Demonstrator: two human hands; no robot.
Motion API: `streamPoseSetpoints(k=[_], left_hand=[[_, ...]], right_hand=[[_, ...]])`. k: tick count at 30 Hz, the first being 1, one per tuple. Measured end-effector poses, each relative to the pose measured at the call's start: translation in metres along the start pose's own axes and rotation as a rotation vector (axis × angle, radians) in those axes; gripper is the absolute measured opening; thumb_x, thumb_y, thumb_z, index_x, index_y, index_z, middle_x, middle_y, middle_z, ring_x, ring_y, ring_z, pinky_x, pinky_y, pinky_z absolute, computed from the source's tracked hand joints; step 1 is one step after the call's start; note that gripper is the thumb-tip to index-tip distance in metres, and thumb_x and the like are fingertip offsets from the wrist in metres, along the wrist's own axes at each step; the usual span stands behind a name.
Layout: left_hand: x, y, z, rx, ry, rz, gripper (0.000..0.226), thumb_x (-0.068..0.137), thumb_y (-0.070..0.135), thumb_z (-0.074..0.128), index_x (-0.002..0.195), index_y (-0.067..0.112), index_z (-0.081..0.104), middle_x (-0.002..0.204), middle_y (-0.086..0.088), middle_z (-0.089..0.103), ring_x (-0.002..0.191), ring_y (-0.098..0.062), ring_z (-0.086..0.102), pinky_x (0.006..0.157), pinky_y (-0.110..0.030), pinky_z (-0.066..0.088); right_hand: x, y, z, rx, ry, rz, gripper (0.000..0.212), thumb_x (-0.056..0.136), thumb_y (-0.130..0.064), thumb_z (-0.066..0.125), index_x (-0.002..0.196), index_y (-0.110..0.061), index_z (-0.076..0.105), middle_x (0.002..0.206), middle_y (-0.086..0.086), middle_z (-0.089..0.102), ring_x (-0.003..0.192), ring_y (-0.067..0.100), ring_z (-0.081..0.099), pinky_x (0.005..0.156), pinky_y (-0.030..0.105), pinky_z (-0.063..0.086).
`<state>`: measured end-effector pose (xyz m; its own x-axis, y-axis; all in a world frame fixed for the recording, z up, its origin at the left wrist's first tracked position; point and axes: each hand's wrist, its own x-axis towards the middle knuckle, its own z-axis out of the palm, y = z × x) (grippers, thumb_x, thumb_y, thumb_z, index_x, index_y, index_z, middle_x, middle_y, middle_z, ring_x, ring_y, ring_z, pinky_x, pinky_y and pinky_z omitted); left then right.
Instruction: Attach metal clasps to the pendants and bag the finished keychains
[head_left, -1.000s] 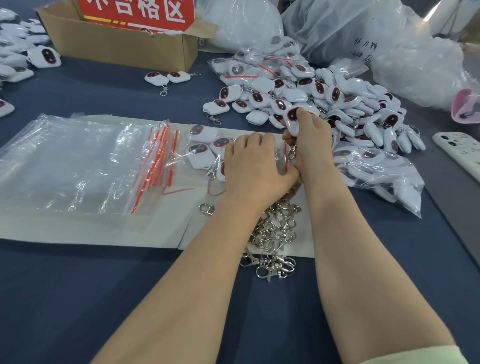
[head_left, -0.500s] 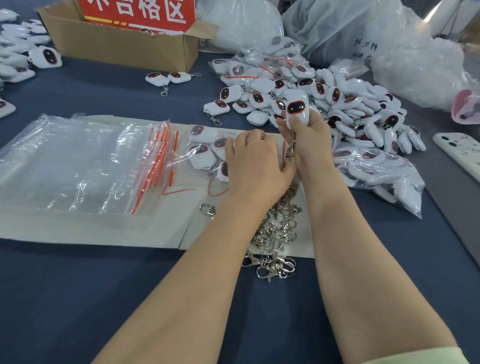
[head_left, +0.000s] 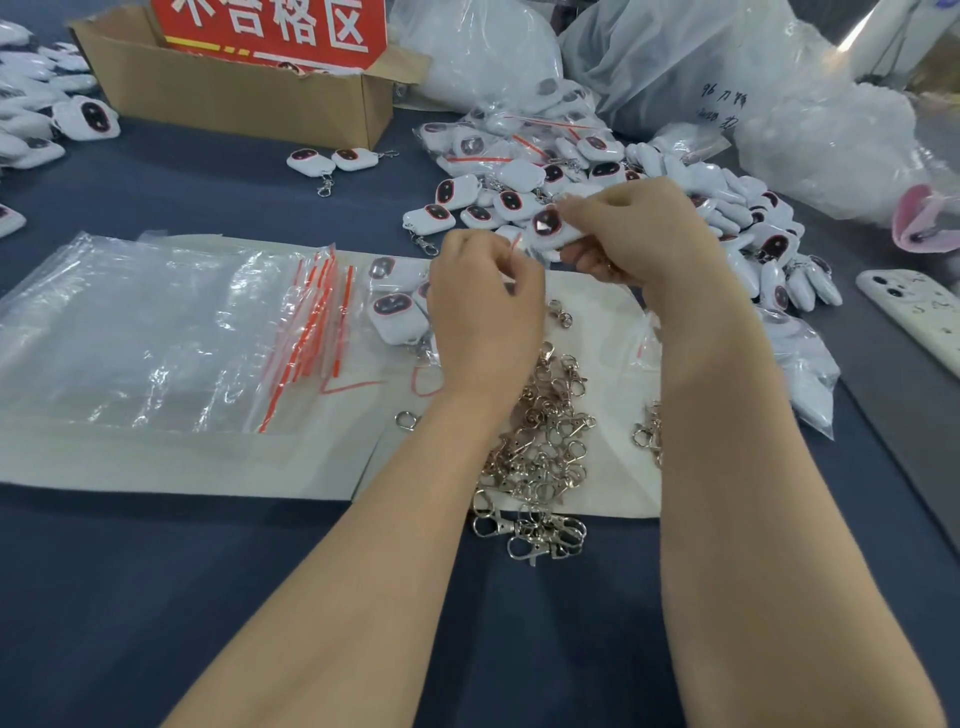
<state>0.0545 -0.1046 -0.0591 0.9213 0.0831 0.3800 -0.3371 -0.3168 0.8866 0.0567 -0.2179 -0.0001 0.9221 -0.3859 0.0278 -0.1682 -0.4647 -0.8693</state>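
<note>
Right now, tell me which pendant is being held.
The pendant gripped in the right hand, dark face up; all others lie on the table or in bags.

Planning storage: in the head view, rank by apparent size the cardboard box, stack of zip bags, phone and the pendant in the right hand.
1. stack of zip bags
2. cardboard box, farther and cropped, so unsure against the bags
3. phone, partly cut off
4. pendant

table (head_left: 156, 597) was under dark blue cloth | cardboard box (head_left: 234, 98) sat at the back | phone (head_left: 914, 322) lay at the right edge | bright glare top right
</note>
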Motion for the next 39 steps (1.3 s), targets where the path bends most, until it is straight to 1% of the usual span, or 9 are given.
streamPoseSetpoints(k=[7, 11, 15, 19, 21, 23, 26, 31, 39], left_hand=[[-0.002, 0.001, 0.0, -0.1, 0.044, 0.127, 0.016, 0.089, 0.007, 0.053, 0.073, 0.007, 0.051, 0.095, -0.007, 0.055, 0.082, -0.009, 0.047, 0.07, -0.023, 0.039], [-0.004, 0.001, 0.001, -0.096, 0.049, 0.241, 0.014, 0.089, 0.006, 0.051, 0.077, 0.0, 0.054, 0.096, -0.008, 0.056, 0.089, -0.021, 0.055, 0.077, -0.034, 0.047], [-0.006, 0.003, 0.002, -0.048, 0.074, 0.325, 0.015, 0.091, 0.008, 0.049, 0.079, 0.0, 0.055, 0.098, -0.01, 0.059, 0.091, -0.024, 0.055, 0.078, -0.044, 0.048], [-0.002, 0.001, 0.0, -0.055, 0.092, 0.291, 0.017, 0.092, 0.01, 0.049, 0.08, 0.002, 0.055, 0.099, -0.006, 0.056, 0.091, -0.023, 0.055, 0.079, -0.044, 0.048], [-0.001, -0.002, 0.0, -0.018, 0.065, 0.265, 0.018, 0.093, 0.011, 0.049, 0.082, 0.0, 0.056, 0.1, -0.009, 0.057, 0.092, -0.025, 0.055, 0.08, -0.045, 0.046], [-0.001, -0.005, 0.002, 0.074, -0.011, 0.253, 0.018, 0.094, 0.013, 0.049, 0.085, 0.0, 0.057, 0.099, -0.012, 0.058, 0.092, -0.029, 0.054, 0.083, -0.045, 0.042], [-0.004, -0.01, 0.004, 0.31, -0.152, 0.266, 0.016, 0.094, 0.021, 0.048, 0.084, 0.01, 0.054, 0.094, -0.008, 0.059, 0.087, -0.028, 0.053, 0.082, -0.036, 0.037], [-0.007, -0.016, 0.009, 0.527, -0.23, 0.319, 0.015, 0.092, 0.031, 0.044, 0.082, 0.021, 0.044, 0.086, 0.001, 0.057, 0.081, -0.022, 0.05, 0.085, -0.032, 0.03], [-0.006, -0.018, 0.009, 0.509, -0.238, 0.301, 0.015, 0.091, 0.027, 0.045, 0.078, 0.021, 0.045, 0.075, 0.006, 0.047, 0.071, -0.016, 0.037, 0.085, -0.03, 0.029]], right_hand=[[-0.004, 0.0, 0.016, -0.142, -0.173, -0.038, 0.024, 0.088, -0.016, 0.062, 0.064, -0.018, 0.063, 0.048, -0.006, 0.061, 0.049, 0.007, 0.057, 0.052, 0.017, 0.052], [-0.006, 0.007, 0.02, 0.225, -0.389, -0.015, 0.025, 0.088, 0.01, 0.05, 0.075, -0.007, 0.064, 0.057, -0.002, 0.066, 0.053, 0.005, 0.062, 0.053, 0.015, 0.049], [-0.009, 0.012, 0.03, 0.22, -0.397, -0.078, 0.031, 0.089, 0.008, 0.048, 0.065, -0.009, 0.055, 0.041, -0.011, 0.054, 0.038, -0.001, 0.049, 0.04, 0.011, 0.037], [-0.013, 0.011, 0.028, 0.4, -0.555, -0.033, 0.033, 0.094, 0.011, 0.04, 0.077, -0.007, 0.061, 0.057, -0.008, 0.066, 0.052, 0.001, 0.062, 0.05, 0.012, 0.048], [-0.007, 0.013, 0.025, 0.412, -0.415, -0.007, 0.026, 0.093, 0.008, 0.045, 0.083, -0.006, 0.065, 0.067, 0.0, 0.068, 0.056, 0.008, 0.064, 0.057, 0.019, 0.052], [0.004, 0.019, 0.024, 0.304, -0.067, 0.013, 0.023, 0.091, 0.004, 0.046, 0.092, -0.005, 0.067, 0.074, 0.006, 0.067, 0.059, 0.013, 0.062, 0.066, 0.026, 0.054], [0.013, 0.038, 0.028, -0.149, 0.334, 0.005, 0.033, 0.091, -0.008, 0.043, 0.115, -0.015, 0.065, 0.114, 0.008, 0.065, 0.104, 0.022, 0.061, 0.092, 0.029, 0.047], [0.014, 0.059, 0.04, -0.458, 0.177, 0.133, 0.045, 0.099, -0.031, 0.043, 0.144, -0.03, 0.041, 0.157, 0.022, 0.013, 0.146, 0.034, 0.007, 0.118, 0.04, 0.006], [0.022, 0.06, 0.047, -0.507, 0.175, 0.183, 0.057, 0.1, -0.048, 0.03, 0.152, -0.028, 0.021, 0.156, 0.023, 0.016, 0.146, 0.036, 0.008, 0.117, 0.045, 0.009]])
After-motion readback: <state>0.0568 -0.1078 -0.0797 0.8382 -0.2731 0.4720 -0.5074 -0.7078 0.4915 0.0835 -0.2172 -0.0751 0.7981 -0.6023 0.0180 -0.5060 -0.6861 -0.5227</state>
